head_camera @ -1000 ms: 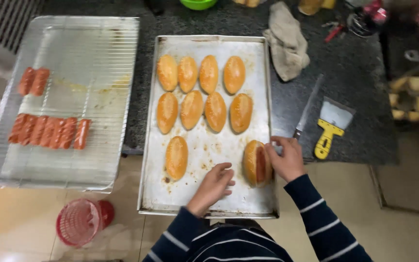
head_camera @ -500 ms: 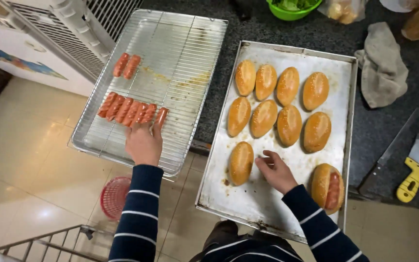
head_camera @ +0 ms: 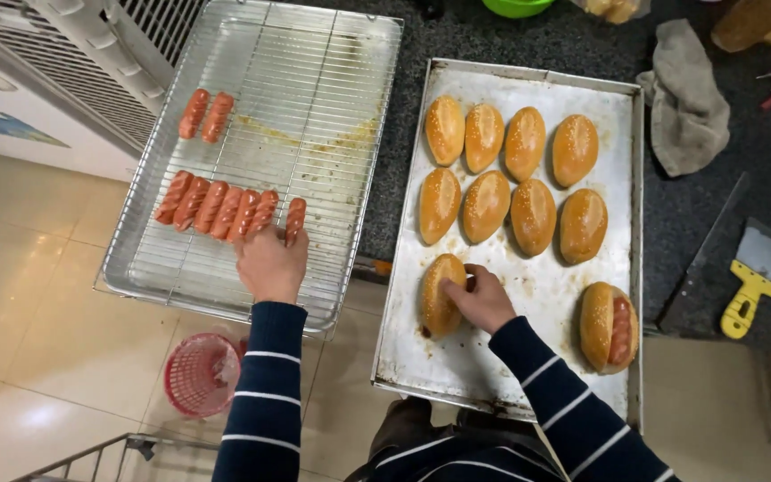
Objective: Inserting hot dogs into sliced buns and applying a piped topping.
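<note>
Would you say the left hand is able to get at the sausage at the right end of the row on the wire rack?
Probably yes: the left hand already has its fingers at that sausage, and nothing lies between them on the wire rack.

Bright, even indoor light from overhead, and the whole scene reads clearly. Glare shows on the wire rack tray at the left, its bars glinting white, and a soft sheen spreads over the pale floor tiles near left. The baking tray reflects a dull, patchy shine. Shadows stay short and soft, tucked under the buns and beneath both sleeves. Focus holds sharp through the middle; the far right corner goes soft and a bit smeared. Straight edges bow outward toward the frame borders, a wide-lens bend. The dark counter soaks up light on the right.
</note>
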